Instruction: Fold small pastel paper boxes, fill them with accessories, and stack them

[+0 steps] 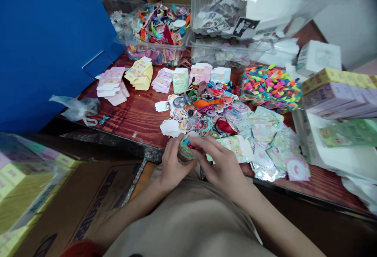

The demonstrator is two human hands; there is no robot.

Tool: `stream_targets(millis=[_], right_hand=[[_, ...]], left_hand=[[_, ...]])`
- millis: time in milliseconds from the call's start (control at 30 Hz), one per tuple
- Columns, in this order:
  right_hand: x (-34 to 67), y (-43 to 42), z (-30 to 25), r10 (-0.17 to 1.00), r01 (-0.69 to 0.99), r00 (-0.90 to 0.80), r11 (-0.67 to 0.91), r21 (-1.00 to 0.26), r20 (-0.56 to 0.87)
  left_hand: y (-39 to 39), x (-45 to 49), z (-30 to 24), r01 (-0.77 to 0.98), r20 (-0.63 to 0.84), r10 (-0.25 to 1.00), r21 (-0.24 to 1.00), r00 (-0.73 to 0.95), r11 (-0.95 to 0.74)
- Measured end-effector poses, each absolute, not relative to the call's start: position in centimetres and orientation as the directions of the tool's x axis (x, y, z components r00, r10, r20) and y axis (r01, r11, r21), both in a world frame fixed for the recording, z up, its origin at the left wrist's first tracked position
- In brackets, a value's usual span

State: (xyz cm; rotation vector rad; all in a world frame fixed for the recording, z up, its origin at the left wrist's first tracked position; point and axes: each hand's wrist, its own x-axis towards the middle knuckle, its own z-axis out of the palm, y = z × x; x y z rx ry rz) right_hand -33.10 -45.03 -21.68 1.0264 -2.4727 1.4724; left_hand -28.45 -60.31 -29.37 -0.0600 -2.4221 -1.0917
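1. left hand [176,163]: fingers clenched around the near edge of a small printed packet [186,151], which sits at the table's front edge, between both hands. teal and pink bits show at its top; its exact contents are hidden.
2. right hand [220,167]: fingertips [196,142] curve over the packet from the other side, grasping it with the left hand. neither hand looks released.
3. a green printed card [232,147] lies just beside the right hand, and foil-backed sticker sheets [266,151] spread to its right.
4. just beyond the hands sits a jumbled pile [203,117] holding hair ties [205,126], an orange balloon [210,102] and a red balloon [225,126].
5. flat pink and yellow cartons [140,74] stand in small stacks behind it on the wooden table [138,117].
6. farther back are a tub of ribbons [153,50] and a plastic bin [218,15] of printed sheets.
7. stacked boxes [335,94] rise at the right, a blue board [50,41] stands at the left, and a cardboard box [88,206] lies below the table.
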Motion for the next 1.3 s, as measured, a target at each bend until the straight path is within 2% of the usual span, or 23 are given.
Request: stream_targets(millis=[100, 233, 367, 500, 600, 700, 767, 833, 933, 1000, 1067, 1200, 1300], right_hand=[[-32.7, -44.8, -21.4, -0.380, -0.571, -0.795, 0.205, -0.795, 0.473], [-32.1, -44.2, -21.5, -0.226, -0.618, -0.782, 0.154, -0.771, 0.582], [-31.7, -43.5, -21.9, -0.174, -0.631, -0.776, 0.192, -0.752, 0.606], [-31.3, -43.4, -21.8, -0.157, -0.586, -0.810, 0.188, -0.788, 0.565], [-31.0, -43.9, -21.9, -0.204, -0.457, -0.883, 0.169, -0.873, 0.422], [-30.9, -44.5, -22.5, -0.176, -0.089, -0.981, 0.066, -0.994, 0.077], [-31.2, -44.7, -23.0, -0.208, 0.183, -0.964, -0.069, -0.981, -0.166], [-31.5, -44.7, -23.4, -0.272, 0.368, -0.910, -0.175, -0.913, -0.314], [-32.0, -44.5, -23.7, -0.320, 0.528, -0.839, -0.283, -0.801, -0.440], [-32.2, -44.3, -23.8, -0.352, 0.616, -0.783, -0.328, -0.716, -0.513], [-32.3, -44.2, -24.0, -0.378, 0.670, -0.741, -0.358, -0.651, -0.555], [-32.4, -43.8, -24.7, -0.348, 0.674, -0.736, -0.453, -0.583, -0.580], [-32.2, -43.2, -25.5, -0.350, 0.653, -0.750, -0.533, -0.539, -0.562]], left_hand=[[-60.2, -28.5, -29.4, 0.197, 0.395, -0.203, 0.764, -0.896, 0.614], [-60.1, -28.6, -29.5, 0.223, 0.388, -0.224, 0.820, -0.894, 0.528], [-60.3, -28.1, -30.5, 0.264, 0.385, -0.203, 0.853, -0.900, 0.450], [-60.4, -27.5, -31.3, 0.264, 0.372, -0.207, 0.872, -0.905, 0.412], [-60.3, -27.4, -30.9, 0.265, 0.397, -0.192, 0.834, -0.898, 0.484], [-60.1, -27.7, -29.9, 0.289, 0.449, -0.142, 0.755, -0.882, 0.589], [-60.0, -27.9, -29.2, 0.322, 0.488, -0.086, 0.688, -0.869, 0.650], [-59.8, -28.0, -28.6, 0.354, 0.523, -0.033, 0.620, -0.852, 0.700], [-59.5, -27.9, -28.1, 0.382, 0.558, 0.009, 0.557, -0.830, 0.738], [-59.3, -27.7, -28.0, 0.373, 0.544, 0.011, 0.560, -0.839, 0.740], [-59.2, -27.6, -27.9, 0.324, 0.465, 0.003, 0.610, -0.885, 0.723], [-59.1, -27.6, -27.4, 0.160, 0.200, 0.013, 0.738, -0.980, 0.656], [-59.2, -27.9, -27.0, 0.123, 0.120, 0.045, 0.804, -0.992, 0.582]])
